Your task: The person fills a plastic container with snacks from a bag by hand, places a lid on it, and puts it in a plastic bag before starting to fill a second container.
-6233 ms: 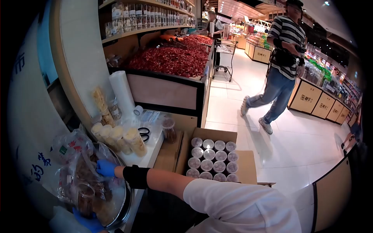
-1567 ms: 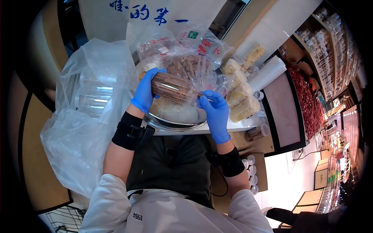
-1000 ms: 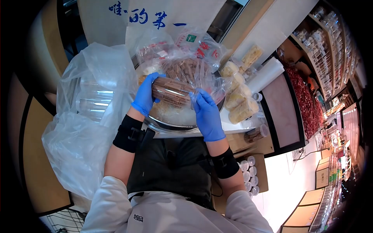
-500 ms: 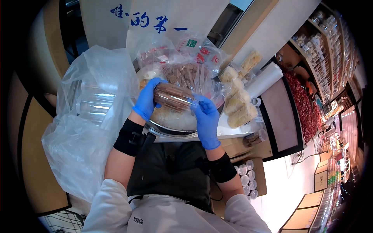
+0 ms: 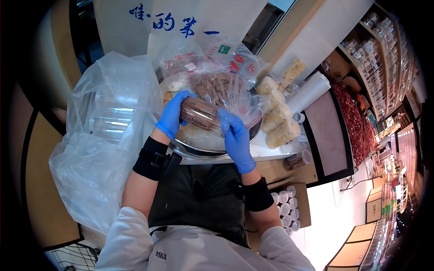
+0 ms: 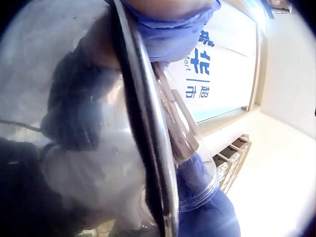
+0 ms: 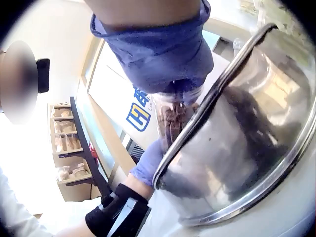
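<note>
My left hand [image 5: 172, 115] grips the closed end of a clear jar [image 5: 199, 114] of brown sticks, tilted over a metal basin [image 5: 194, 151]. At the jar's mouth is my right hand [image 5: 237, 137]; in the left wrist view fingers [image 6: 192, 173] show inside the clear rim. The right wrist view has my right hand [image 7: 160, 61] at the mouth of the jar [image 7: 170, 118], and my left hand [image 7: 149, 163] lower on it. Under the jar, a plastic bag [image 5: 239, 92] with brown pieces lies in the basin. Both hands wear blue gloves.
Left of the basin, a large plastic bag [image 5: 90, 167] covers clear jars. Yellow-filled jars [image 5: 282, 131], a plastic roll [image 5: 309, 92] and a jar of brown sticks [image 5: 296, 160] are on the right. Below them a carton holds lidded jars [image 5: 285, 208].
The view has swung from the aisle to the basin. Over the last half second, my right fingers have moved from the jar's rim into its mouth; my left hand keeps its grip.
</note>
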Demonstrator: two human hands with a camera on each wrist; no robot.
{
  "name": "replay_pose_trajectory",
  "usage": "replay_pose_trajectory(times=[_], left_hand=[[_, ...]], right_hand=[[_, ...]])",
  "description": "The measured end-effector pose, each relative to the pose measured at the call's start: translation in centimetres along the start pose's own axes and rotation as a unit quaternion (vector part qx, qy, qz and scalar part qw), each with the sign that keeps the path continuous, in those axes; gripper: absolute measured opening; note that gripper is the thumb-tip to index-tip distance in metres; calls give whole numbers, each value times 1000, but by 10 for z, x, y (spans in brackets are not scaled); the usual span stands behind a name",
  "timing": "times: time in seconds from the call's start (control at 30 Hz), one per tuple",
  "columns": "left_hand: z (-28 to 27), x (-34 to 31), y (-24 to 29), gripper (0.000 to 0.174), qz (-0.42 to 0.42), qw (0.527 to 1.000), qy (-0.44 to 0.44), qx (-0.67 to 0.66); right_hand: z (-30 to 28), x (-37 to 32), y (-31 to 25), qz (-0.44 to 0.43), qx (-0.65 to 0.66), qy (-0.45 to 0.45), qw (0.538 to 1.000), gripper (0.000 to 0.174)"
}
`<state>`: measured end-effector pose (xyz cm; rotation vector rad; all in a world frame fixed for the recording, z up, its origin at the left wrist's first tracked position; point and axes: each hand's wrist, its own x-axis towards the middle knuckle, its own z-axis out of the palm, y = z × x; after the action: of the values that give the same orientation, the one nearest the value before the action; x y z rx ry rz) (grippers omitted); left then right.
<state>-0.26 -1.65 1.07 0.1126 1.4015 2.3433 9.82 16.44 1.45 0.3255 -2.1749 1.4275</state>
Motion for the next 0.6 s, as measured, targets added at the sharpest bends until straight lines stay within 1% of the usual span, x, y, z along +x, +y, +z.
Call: replay_pose_trajectory(times=[0.03, 0.07, 0.1, 0.13, 0.17, 0.2, 0.23, 0.27, 0.3, 0.37, 0.4, 0.47, 0.5, 0.57, 0.6], left_hand=[[4, -2, 2, 34, 4, 1000, 25, 5], [6, -4, 3, 31, 7, 999, 50, 9], [4, -3, 0, 31, 4, 999, 50, 10], [2, 0, -2, 32, 2, 1000, 24, 9], [1, 2, -3, 32, 1, 1000, -2, 9], [1, 2, -3, 32, 0, 1000, -3, 10], [1, 1, -4, 32, 24, 1000, -16, 4], [1, 0, -4, 31, 49, 998, -27, -2], [2, 0, -2, 31, 50, 998, -28, 2], [2, -3, 4, 33, 24, 996, -10, -84], [3, -6, 7, 33, 25, 997, -8, -78], [6, -13, 15, 35, -23, 986, 81, -141], [3, -11, 17, 35, -20, 987, 81, -134], [0, -5, 17, 37, -6, 989, 64, -136], [1, -6, 17, 37, -6, 989, 64, -131]], right_hand=[[-5, 1, -6, 1, 1, -1, 1000, 32], [-10, 3, -13, -29, -25, -49, 998, 35], [-15, 3, -16, -56, -51, -96, 992, 39], [-20, 3, -15, -54, -52, -94, 993, 39], [-24, 4, -13, -98, -97, -107, 985, 37], [-28, 5, -12, -141, -141, -120, 973, 35], [-31, 4, -13, -141, -141, -117, 973, 35], [-34, 3, -13, -39, -53, -69, 995, 32], [-36, 4, -13, 62, 39, -18, 997, 29], [-41, 15, -9, 67, 175, 94, 978, 22], [-45, 23, 0, 65, 181, 96, 977, 22], [-58, 40, 30, 48, 94, 188, 976, 21], [-64, 49, 46, 46, 101, 192, 975, 21], [-75, 62, 78, 40, -75, 132, 988, 26], [-76, 67, 85, 41, -71, 136, 987, 26]])
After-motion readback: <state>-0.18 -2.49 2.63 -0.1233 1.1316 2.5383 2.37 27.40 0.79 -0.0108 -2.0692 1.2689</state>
